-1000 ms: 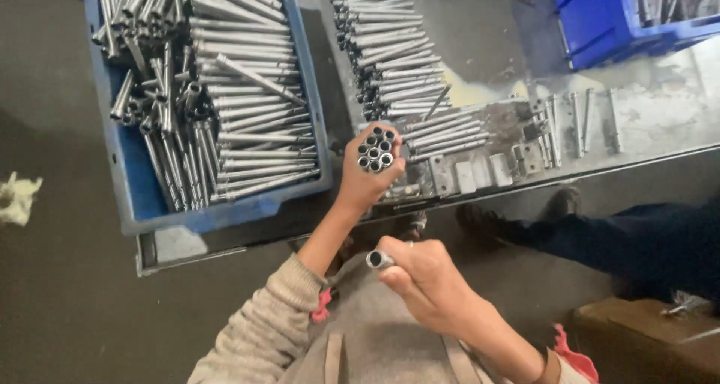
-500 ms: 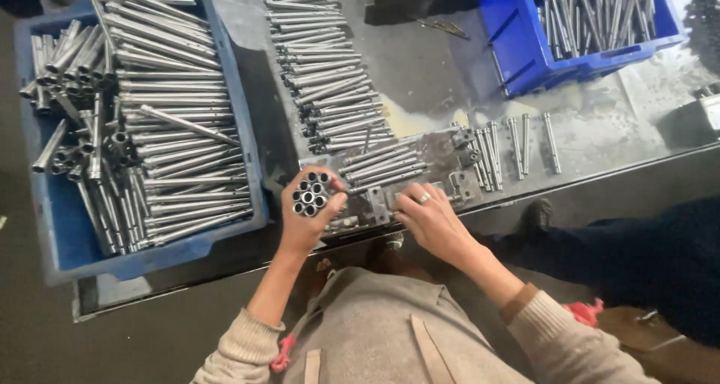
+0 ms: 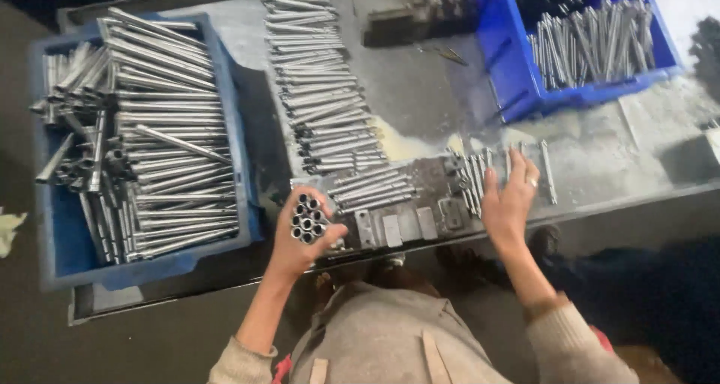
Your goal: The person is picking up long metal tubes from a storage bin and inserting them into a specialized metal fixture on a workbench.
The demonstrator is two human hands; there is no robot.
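Head view, looking down. Left hand closed around a bundle of short metal tubes, held end-on so the open bores face the camera; bundle sits at the near edge of the worktop, just right of the left blue crate. Right hand open and flat, fingers spread, palm down, fingertips resting on a short row of metal tubes laid side by side on the worktop; it grips nothing. A ring shows on one finger. Between the two hands: a dark metal fixture with small rectangular blocks along the near edge, and a few tubes lying across it. Further back, a long stack of metal rods runs away from the person along the middle of the worktop. Left crate is filled with long metal tubes, mostly parallel, some jumbled at its far left. Far right: a second blue bin holding shorter rods.
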